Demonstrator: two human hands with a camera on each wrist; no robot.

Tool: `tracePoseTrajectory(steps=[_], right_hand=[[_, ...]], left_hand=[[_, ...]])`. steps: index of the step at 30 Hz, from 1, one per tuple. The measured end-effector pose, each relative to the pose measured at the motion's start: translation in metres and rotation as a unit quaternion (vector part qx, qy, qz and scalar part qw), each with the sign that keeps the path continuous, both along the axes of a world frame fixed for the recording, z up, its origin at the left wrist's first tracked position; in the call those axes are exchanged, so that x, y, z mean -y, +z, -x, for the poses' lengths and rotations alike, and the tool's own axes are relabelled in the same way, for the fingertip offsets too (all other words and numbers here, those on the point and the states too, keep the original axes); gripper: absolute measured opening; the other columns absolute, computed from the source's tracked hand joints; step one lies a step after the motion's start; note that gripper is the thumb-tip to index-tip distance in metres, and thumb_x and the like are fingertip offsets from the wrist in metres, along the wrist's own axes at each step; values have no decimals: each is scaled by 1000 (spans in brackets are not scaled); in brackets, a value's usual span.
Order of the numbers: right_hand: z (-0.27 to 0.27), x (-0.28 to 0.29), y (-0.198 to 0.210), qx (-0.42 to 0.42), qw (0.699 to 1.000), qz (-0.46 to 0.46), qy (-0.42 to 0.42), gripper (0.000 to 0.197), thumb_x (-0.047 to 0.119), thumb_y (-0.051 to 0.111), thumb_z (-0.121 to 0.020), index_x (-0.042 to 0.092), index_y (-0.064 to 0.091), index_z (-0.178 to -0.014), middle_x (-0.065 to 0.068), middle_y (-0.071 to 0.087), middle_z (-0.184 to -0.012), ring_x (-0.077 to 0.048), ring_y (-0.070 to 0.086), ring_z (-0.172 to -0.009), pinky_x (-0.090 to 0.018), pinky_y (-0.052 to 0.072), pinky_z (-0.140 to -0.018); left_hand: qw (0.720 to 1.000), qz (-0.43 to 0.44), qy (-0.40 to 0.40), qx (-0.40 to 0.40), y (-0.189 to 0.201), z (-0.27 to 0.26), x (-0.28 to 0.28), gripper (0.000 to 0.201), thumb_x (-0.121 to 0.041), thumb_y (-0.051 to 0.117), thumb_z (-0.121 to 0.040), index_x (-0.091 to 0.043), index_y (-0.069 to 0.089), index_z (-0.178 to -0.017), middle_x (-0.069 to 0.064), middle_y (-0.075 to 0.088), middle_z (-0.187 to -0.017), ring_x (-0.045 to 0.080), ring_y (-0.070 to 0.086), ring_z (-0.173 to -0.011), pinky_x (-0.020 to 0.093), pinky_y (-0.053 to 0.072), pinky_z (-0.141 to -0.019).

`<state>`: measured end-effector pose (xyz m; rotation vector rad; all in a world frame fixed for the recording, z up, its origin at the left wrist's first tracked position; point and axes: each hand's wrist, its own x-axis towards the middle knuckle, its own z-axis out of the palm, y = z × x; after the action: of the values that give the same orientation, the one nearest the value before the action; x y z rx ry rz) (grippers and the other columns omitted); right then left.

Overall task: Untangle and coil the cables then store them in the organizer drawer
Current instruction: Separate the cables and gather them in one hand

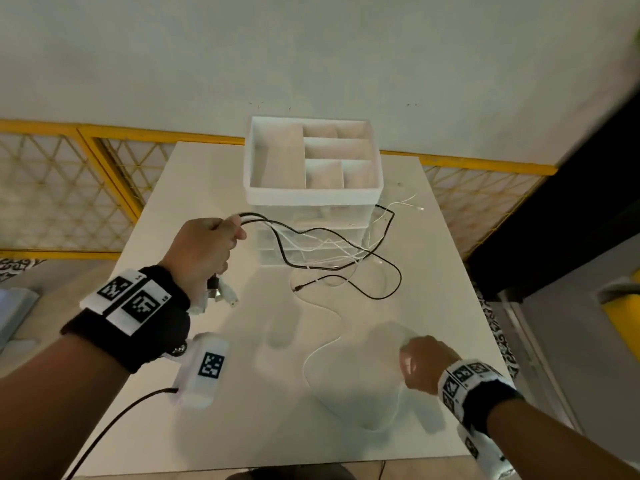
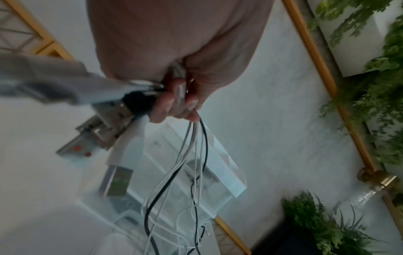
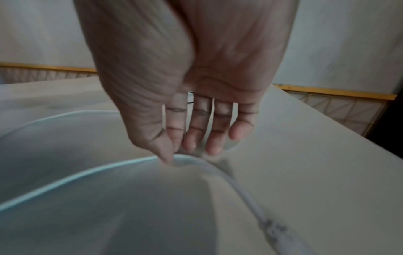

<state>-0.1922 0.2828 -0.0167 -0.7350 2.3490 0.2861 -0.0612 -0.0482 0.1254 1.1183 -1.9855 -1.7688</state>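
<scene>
My left hand [image 1: 228, 233] is raised over the table's left side and grips a bundle of black and white cables [image 1: 329, 254] near their ends. Their USB plugs [image 2: 115, 181] hang below the fist [image 2: 179, 103]. The strands trail right into a tangle in front of the organizer [image 1: 311, 195], a white compartment tray on top of clear drawers. The drawers look closed. Low at the front right, my right hand [image 1: 412, 358] pinches a loose white cable [image 3: 98, 174] between thumb and forefinger [image 3: 174, 155]. This cable loops across the table [image 1: 325, 344].
The white table [image 1: 207, 427] ends just behind the organizer and close to my right wrist. A yellow-framed lattice fence [image 1: 86, 188] runs behind it by a pale wall. Green plants [image 2: 370, 120] show in the left wrist view. A black wrist-camera lead [image 1: 114, 424] hangs at the front left.
</scene>
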Motion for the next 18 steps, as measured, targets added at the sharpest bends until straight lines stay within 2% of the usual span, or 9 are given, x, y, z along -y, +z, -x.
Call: tracePoseTrajectory(steps=[1, 3, 6, 8, 10, 12, 14, 16, 18], right_hand=[[-1, 3, 0, -10, 1000, 6, 4, 5, 25, 62, -77, 29, 63, -73, 6, 72, -100, -17, 70, -96, -24, 55, -82], [-2, 8, 0, -26, 999, 26, 8, 12, 28, 64, -78, 27, 72, -86, 5, 73, -100, -18, 70, -95, -24, 55, -81], [-2, 16, 1, -46, 998, 36, -16, 15, 32, 64, -81, 26, 69, -94, 1, 71, -98, -22, 69, -96, -24, 47, -74], [-1, 22, 4, -30, 996, 63, -54, 10, 34, 65, -78, 27, 62, -84, 1, 63, -87, -25, 68, -95, -25, 46, -73], [5, 29, 10, 3, 986, 131, -104, 13, 35, 65, -71, 27, 56, -73, 3, 62, -81, -25, 66, -88, -24, 48, -71], [12, 41, 30, 39, 956, 248, -153, 6, 27, 67, -75, 28, 61, -73, 3, 66, -68, -20, 67, -69, -20, 48, -63], [15, 62, 59, 79, 916, 344, -191, 14, 18, 64, -86, 24, 71, -76, 0, 66, -55, -15, 64, -50, -18, 47, -53], [13, 85, 90, 158, 848, 447, -237, 20, 6, 59, -91, 11, 74, -78, -11, 65, -60, -23, 64, -50, -26, 49, -52], [5, 104, 119, 235, 778, 528, -246, 12, -2, 62, -91, 0, 73, -86, -15, 66, -67, -26, 67, -53, -31, 54, -54]], left_hand=[[1000, -6, -4, -7, 1, 3, -2, 35, -30, 50, -102, -7, 60, -78, -1, 37, -60, 8, 27, -39, 22, 24, -42], [1000, -14, -20, -13, 1, 7, -8, 34, -29, 49, -102, -7, 60, -79, -1, 37, -60, 7, 26, -38, 20, 25, -40], [999, -16, -43, -10, -1, 8, -17, 33, -29, 49, -102, -6, 61, -81, -2, 37, -59, 7, 26, -39, 19, 25, -39], [999, -20, -50, -8, -3, 5, -21, 34, -30, 50, -102, -6, 61, -82, -2, 37, -59, 8, 26, -41, 19, 25, -40], [998, -24, -61, -2, -4, 2, -24, 34, -31, 50, -102, -5, 62, -83, -2, 37, -59, 9, 27, -43, 21, 26, -42], [997, -27, -76, 11, -4, 0, -27, 32, -29, 50, -102, -5, 61, -85, -2, 37, -60, 11, 27, -47, 21, 26, -43], [994, -43, -97, 20, -4, 0, -29, 29, -27, 49, -102, -6, 58, -84, 0, 38, -62, 12, 28, -48, 22, 27, -44], [991, -71, -111, 17, -3, 1, -31, 29, -26, 47, -103, -9, 54, -80, 2, 43, -63, 11, 33, -45, 22, 29, -43], [988, -103, -112, 7, 2, 3, -33, 29, -24, 46, -104, -10, 52, -79, 6, 55, -65, 12, 43, -43, 23, 35, -43]])
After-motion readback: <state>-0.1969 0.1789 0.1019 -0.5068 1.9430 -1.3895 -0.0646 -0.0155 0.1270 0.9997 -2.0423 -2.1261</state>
